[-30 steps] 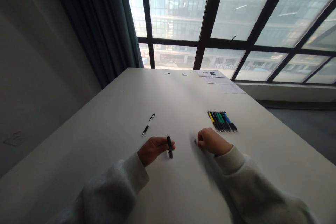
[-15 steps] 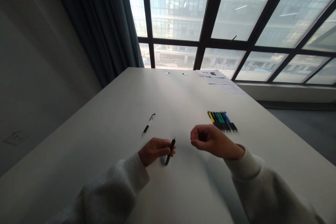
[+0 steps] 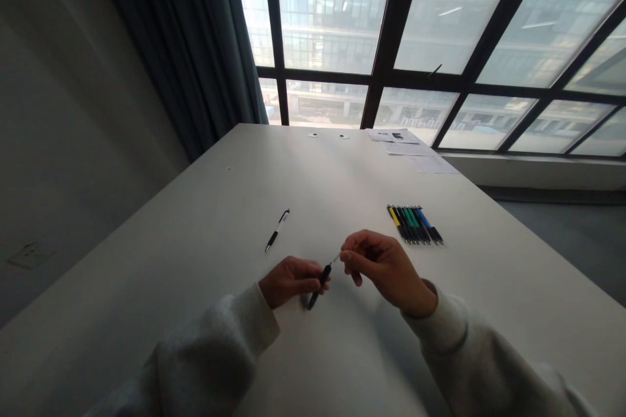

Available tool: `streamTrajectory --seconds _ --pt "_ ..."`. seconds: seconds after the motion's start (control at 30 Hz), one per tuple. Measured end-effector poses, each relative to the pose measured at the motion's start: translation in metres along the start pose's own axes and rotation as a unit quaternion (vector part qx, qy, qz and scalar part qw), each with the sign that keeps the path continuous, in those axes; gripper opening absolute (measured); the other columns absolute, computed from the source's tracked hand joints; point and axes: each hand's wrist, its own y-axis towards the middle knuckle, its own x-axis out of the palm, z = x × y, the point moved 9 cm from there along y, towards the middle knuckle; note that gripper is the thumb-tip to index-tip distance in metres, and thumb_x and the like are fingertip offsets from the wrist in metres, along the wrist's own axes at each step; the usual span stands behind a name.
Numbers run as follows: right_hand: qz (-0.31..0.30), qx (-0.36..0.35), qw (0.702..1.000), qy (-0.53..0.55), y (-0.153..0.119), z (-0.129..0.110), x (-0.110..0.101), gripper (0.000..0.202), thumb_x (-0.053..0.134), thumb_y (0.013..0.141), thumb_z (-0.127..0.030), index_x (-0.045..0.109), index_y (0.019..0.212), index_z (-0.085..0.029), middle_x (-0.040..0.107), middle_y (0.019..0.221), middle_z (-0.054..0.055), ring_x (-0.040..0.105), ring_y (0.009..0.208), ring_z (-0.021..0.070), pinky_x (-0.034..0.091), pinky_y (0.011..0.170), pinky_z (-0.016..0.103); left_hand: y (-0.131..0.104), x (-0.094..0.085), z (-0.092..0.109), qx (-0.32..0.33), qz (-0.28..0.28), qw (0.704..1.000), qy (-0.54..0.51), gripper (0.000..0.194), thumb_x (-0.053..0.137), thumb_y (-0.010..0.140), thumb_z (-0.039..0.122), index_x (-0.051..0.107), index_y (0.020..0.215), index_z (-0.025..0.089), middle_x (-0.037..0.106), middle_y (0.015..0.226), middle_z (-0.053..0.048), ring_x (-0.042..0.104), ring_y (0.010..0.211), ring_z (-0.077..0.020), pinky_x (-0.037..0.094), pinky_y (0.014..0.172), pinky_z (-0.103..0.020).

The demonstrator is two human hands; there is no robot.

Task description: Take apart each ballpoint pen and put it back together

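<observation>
My left hand (image 3: pixel 295 282) is closed around a black pen (image 3: pixel 319 288), which slants up to the right above the table. From the pen's upper end a thin, pale, rod-like piece (image 3: pixel 335 258) runs to the fingertips of my right hand (image 3: pixel 381 267). Thumb and forefinger of that hand are pinched on it; its exact kind is too small to make out. Beyond my left hand lies a white-and-black pen (image 3: pixel 277 230), apart from both hands.
A row of several pens (image 3: pixel 415 225) with black, yellow, green and blue parts lies on the white table (image 3: pixel 195 260), beyond my right hand. Paper sheets (image 3: pixel 411 150) and two small white discs (image 3: pixel 344 137) are near the far edge, before the window.
My right hand has moved left to the pen's upper end and now pinches the thin pale piece there. The held pen leans slightly more to the right.
</observation>
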Motion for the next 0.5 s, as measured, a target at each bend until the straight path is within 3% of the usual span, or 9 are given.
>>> streamTrajectory --seconds 0.5 --pt "-0.012 0.004 1.0 0.001 -0.0011 -0.0032 0.0046 0.019 0.079 0.078 -0.03 0.069 0.084 -0.015 0.067 0.066 0.0 0.06 0.054 0.0089 0.052 0.051 0.021 -0.0007 0.0022 0.003 0.007 -0.013 1.0 0.009 0.029 0.082 0.074 0.036 0.08 0.089 0.011 0.07 0.08 -0.009 0.064 0.071 -0.0164 0.054 0.068 -0.03"
